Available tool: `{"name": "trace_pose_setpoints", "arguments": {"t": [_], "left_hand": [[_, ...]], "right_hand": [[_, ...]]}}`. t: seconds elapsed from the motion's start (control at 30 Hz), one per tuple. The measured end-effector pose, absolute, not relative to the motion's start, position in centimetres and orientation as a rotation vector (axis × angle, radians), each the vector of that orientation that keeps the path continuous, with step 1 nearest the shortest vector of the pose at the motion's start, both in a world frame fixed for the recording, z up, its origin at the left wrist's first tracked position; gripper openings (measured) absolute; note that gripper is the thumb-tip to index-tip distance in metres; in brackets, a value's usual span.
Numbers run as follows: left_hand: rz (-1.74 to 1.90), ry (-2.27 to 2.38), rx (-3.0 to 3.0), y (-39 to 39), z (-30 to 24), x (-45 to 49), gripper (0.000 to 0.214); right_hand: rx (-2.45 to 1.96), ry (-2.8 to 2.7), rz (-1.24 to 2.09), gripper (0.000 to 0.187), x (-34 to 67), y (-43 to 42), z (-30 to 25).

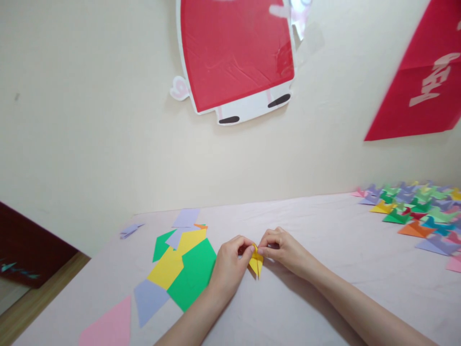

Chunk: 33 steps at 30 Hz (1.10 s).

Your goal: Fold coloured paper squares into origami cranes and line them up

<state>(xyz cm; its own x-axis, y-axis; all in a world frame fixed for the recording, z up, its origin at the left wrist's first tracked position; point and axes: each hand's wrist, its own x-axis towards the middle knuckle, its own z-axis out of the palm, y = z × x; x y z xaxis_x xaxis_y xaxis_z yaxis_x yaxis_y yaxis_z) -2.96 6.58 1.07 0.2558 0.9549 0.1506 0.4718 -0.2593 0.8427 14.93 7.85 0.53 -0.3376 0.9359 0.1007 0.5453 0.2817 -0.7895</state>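
A small piece of folded yellow paper (256, 264) is pinched between my two hands, just above the pale cloth-covered table. My left hand (232, 259) grips its upper left side between thumb and fingers. On the opposite side, my right hand (283, 247) is closed on the upper right part of the same paper. Two pointed yellow ends hang downward, with a slit between them. The top of the fold is partly hidden behind my fingertips.
Loose paper sheets in green (196, 274), yellow (165, 270), lilac (150, 300) and pink (110, 324) lie to the left. A small folded lilac paper (131, 230) rests farther back. Rows of colourful folded paper figures (418, 229) stand at the right, near the wall (108, 144).
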Motion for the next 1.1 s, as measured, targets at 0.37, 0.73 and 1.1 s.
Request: {"name": "trace_pose_setpoints", "arguments": {"t": [0.37,0.73,1.1], "left_hand": [[0.885,1.293,1.775,6.23,1.06,-2.68,0.016],[0.929,1.251,1.857,6.56,0.46,-2.44,0.015],[1.16,1.186,1.462,6.1,0.77,-2.11,0.028]], "right_hand": [[-1.319,-2.008,0.764,0.018,14.43,7.33,0.46],[-1.232,-2.04,0.67,0.024,14.22,7.24,-0.14],[-1.097,-1.771,0.76,0.019,14.29,7.07,0.08]]}}
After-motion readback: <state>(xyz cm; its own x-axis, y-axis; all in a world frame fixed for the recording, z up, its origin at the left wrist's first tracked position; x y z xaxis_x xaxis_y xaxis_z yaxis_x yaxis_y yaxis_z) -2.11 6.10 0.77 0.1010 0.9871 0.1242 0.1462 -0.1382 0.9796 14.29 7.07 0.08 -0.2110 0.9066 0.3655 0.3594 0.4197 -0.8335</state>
